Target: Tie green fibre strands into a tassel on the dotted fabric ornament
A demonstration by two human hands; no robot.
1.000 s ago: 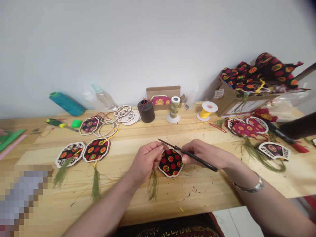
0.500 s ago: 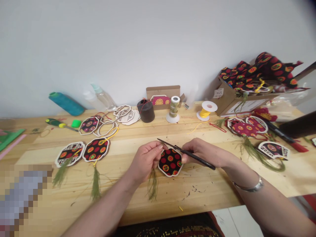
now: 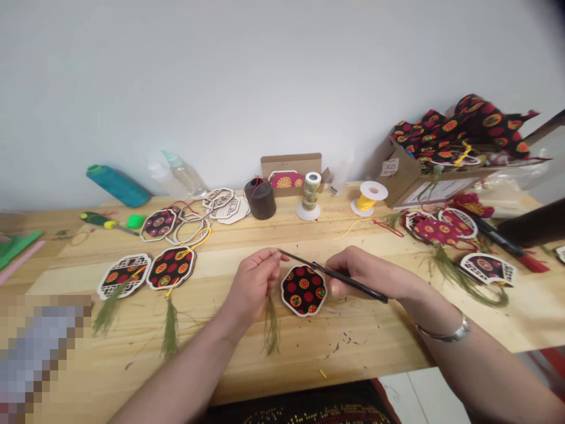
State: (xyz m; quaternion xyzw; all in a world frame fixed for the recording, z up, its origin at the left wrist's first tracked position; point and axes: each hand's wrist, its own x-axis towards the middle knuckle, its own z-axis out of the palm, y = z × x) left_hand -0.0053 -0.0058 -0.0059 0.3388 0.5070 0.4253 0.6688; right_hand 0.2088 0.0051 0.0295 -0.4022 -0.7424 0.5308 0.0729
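As we lean over it, table (image 3: pixel 397 330): pale pine boards, smooth, with sideways grain and a scatter of dark thread clippings.
Cardboard box (image 3: pixel 408 176): brown and open-topped, far right, heaped with crumpled black cloth printed in red and orange rounds.
Our left hand (image 3: pixel 251 288): fingers curled narrow, thumb and forefinger pinching the tassel's head; one fingertip meets the black tool's point.
Our right hand (image 3: pixel 362 274): closed around the black tool's shaft, pen-fashion, with the thumb just beside the ornament's right edge.
Black tool (image 3: pixel 348 280): slim, straight and matte, scissor-like, tapering to a point and slanting up-left above the ornament.
Ornament (image 3: pixel 303 290): a flat lobed plaque with a pale wooden rim and a black fabric face bearing red and yellow-green discs. It lies on the table between our hands.
Tassel (image 3: pixel 271 327): loose olive-green threads, wispy, trailing over the wood; we cannot tell whether it joins the ornament.
Yellow spool (image 3: pixel 369 197): white flanges, glossy cord, standing upright at the back.
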